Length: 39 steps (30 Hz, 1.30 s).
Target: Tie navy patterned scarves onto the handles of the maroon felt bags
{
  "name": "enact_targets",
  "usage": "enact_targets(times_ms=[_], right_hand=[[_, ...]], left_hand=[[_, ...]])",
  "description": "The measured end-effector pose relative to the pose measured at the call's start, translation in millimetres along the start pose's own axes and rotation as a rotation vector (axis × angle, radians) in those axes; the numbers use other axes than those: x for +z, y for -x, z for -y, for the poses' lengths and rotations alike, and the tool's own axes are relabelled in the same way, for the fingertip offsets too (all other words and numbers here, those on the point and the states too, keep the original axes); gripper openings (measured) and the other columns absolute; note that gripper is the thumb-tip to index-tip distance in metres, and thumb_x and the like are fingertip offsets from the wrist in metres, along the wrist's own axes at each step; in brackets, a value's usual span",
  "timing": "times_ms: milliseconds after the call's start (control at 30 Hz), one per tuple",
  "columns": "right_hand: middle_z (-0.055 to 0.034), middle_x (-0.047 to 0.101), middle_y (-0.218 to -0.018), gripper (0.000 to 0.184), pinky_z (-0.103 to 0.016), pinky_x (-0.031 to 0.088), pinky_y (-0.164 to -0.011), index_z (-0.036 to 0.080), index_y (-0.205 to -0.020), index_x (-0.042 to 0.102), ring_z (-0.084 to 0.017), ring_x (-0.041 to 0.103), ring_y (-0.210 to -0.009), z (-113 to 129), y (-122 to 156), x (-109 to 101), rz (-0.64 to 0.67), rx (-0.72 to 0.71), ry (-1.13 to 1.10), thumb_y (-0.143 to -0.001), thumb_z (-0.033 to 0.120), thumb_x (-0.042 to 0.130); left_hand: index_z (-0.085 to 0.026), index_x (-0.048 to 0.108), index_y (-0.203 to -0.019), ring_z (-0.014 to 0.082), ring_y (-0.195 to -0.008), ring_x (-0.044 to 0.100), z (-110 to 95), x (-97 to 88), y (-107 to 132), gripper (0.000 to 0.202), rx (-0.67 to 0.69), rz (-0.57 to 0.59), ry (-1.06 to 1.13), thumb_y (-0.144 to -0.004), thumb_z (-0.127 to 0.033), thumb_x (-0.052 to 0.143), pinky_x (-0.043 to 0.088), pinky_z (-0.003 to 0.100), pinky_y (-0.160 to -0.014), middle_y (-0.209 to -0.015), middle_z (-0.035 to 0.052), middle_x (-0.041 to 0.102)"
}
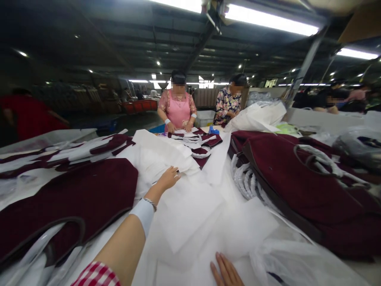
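My left hand (169,178) reaches forward over the table, its fingers bent together at the near edge of a stack of thin white sheets (163,151). They seem to pinch an edge there, though the fingertips are partly hidden. My right hand (226,271) lies at the bottom of the view, fingers stretched out on loose white sheets (190,214). Only its fingers and part of its back show. Left of my forearm lies a maroon fabric piece (104,190) with dark trim and a white-wrapped handle.
At right rises a pile of maroon bags (297,178) with white-wrapped handles (244,178). A clear plastic bag (297,262) lies at front right. Two people, one in a pink apron (179,109), work across the table near a blue tape dispenser (213,130). More maroon pieces (110,143) lie at left.
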State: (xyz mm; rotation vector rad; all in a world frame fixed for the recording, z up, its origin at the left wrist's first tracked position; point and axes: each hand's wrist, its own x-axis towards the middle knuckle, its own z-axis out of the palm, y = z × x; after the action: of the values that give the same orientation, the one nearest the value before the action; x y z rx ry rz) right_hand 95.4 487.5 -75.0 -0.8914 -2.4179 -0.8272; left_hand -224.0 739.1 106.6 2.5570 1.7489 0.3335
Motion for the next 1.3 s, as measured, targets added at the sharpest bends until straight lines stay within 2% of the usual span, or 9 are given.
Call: enact_targets(times_ms=[167, 300, 433, 567, 733, 867, 1033, 1233, 1300], right_hand=[[-0.0128, 0.050, -0.127, 0.054, -0.031, 0.040, -0.088, 0.014, -0.133, 0.039, -0.023, 0.053, -0.106, 0.3, -0.4, -3.0, -0.074, 0.114, -0.129, -0.082, 0.029, 0.045], [-0.0105, 0.040, -0.136, 0.063, -0.031, 0.024, -0.101, 0.015, -0.132, 0.041, -0.024, 0.038, -0.121, 6.9, 3.2, 2.4, -0.117, 0.155, -0.212, -0.071, 0.024, 0.054], [-0.0090, 0.042, -0.135, 0.059, -0.031, 0.018, -0.105, 0.017, -0.129, 0.045, -0.024, 0.032, -0.126, 15.9, 10.2, 8.9, -0.115, 0.267, -0.286, -0.074, 0.036, 0.059], [-0.0133, 0.037, -0.138, 0.066, -0.036, 0.024, -0.102, 0.016, -0.133, 0.039, -0.028, 0.038, -0.122, 24.9, 17.6, 13.0, 0.018, 0.311, -0.400, -0.077, 0.046, 0.059], [-0.0179, 0.048, -0.127, 0.063, -0.038, 0.037, -0.094, 0.012, -0.127, 0.044, -0.029, 0.048, -0.113, 29.9, 15.9, 25.4, -0.036, 0.289, -0.341, -0.079, 0.053, 0.055], [-0.0109, 0.063, -0.107, 0.033, -0.037, 0.042, -0.091, 0.016, -0.113, 0.051, -0.022, 0.058, -0.099, 32.7, 6.6, 38.1, -0.151, 0.281, -0.189, -0.086, 0.034, 0.051], [-0.0075, 0.065, -0.102, 0.026, -0.038, 0.044, -0.090, 0.017, -0.110, 0.052, -0.021, 0.059, -0.097, 30.6, 0.5, 32.3, -0.078, 0.289, -0.159, -0.088, 0.031, 0.046], [-0.0108, 0.062, -0.108, 0.031, -0.032, 0.049, -0.083, 0.012, -0.111, 0.052, -0.021, 0.057, -0.100, 22.1, 0.3, 11.6, -0.011, 0.307, -0.194, -0.089, 0.032, 0.045], [-0.0107, 0.063, -0.106, 0.029, -0.032, 0.051, -0.079, 0.012, -0.108, 0.054, -0.021, 0.058, -0.098, 18.0, -3.9, 5.6, -0.024, 0.345, -0.256, -0.088, 0.031, 0.046]], left_hand=[[-0.011, 0.050, -0.118, 0.0204, -0.128, 0.035, -37.2, -36.8, 37.0, 0.036, 0.029, 0.014, -0.054, -0.084, -0.023, 0.045, 0.030, 0.042, -0.107, -0.132, 0.0114, 0.048], [-0.011, 0.057, -0.105, 0.0220, -0.118, 0.046, -77.2, -52.6, 39.4, 0.031, -0.022, 0.045, -0.108, -0.084, -0.032, 0.048, 0.039, 0.044, -0.099, -0.125, 0.0125, 0.053], [-0.012, 0.061, -0.093, 0.0187, -0.106, 0.055, -116.7, -46.5, 23.9, 0.030, -0.055, 0.076, -0.143, -0.084, -0.037, 0.047, 0.042, 0.043, -0.095, -0.114, 0.0095, 0.060], [-0.012, 0.060, -0.093, 0.0183, -0.104, 0.055, -145.6, -30.4, 10.1, 0.031, -0.082, 0.071, -0.186, -0.085, -0.038, 0.044, 0.042, 0.043, -0.094, -0.109, 0.0086, 0.061], [-0.010, 0.060, -0.097, 0.0211, -0.111, 0.052, -143.1, -13.5, -2.3, 0.032, -0.151, 0.056, -0.243, -0.087, -0.032, 0.039, 0.038, 0.045, -0.097, -0.113, 0.0131, 0.060], [-0.010, 0.065, -0.095, 0.0270, -0.113, 0.052, -115.7, 2.4, -9.7, 0.032, -0.151, 0.113, -0.246, -0.083, -0.021, 0.037, 0.040, 0.044, -0.093, -0.108, 0.0184, 0.063], [-0.010, 0.066, -0.099, 0.0383, -0.118, 0.046, -87.9, 24.9, -4.7, 0.039, -0.154, 0.140, -0.240, -0.073, -0.035, 0.051, 0.038, 0.050, -0.096, -0.124, 0.0224, 0.052], [-0.007, 0.064, -0.100, 0.0338, -0.121, 0.042, -117.7, 24.5, 47.1, 0.039, 0.253, -0.326, -0.142, -0.079, -0.034, 0.046, 0.039, 0.044, -0.100, -0.136, 0.0242, 0.036], [-0.010, 0.063, -0.103, 0.0302, -0.121, 0.043, -135.2, 25.0, 81.2, 0.036, 0.325, -0.367, -0.156, -0.080, -0.032, 0.046, 0.042, 0.042, -0.098, -0.137, 0.0210, 0.036]])
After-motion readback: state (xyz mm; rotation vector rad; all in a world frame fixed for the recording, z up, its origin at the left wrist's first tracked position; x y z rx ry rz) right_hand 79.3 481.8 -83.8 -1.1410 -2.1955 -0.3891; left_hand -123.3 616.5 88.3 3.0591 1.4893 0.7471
